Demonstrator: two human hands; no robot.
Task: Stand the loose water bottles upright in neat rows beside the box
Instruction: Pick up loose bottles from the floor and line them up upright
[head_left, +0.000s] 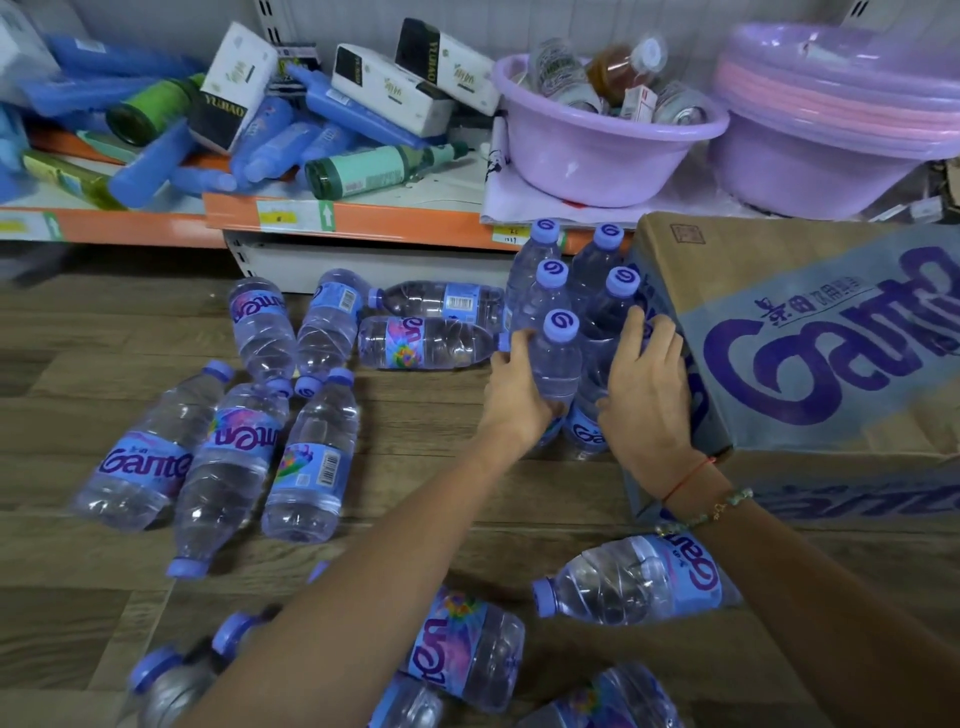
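Several clear water bottles with purple caps stand upright in two rows (576, 275) against the left side of the cardboard box (810, 338). My left hand (517, 389) grips the nearest upright bottle (558, 358) in the left row. My right hand (649, 395) is wrapped around the front bottle of the right row (589, 431), mostly hidden behind it. Several loose bottles lie on their sides on the wooden floor: a group at the left (228, 452), some further back (426, 343), and more near me (634, 577).
A low shelf with an orange edge (363, 218) runs along the back, holding blue bottles, tissue packs and purple plastic basins (597, 145). The box blocks the right side. Lying bottles crowd the floor under my arms.
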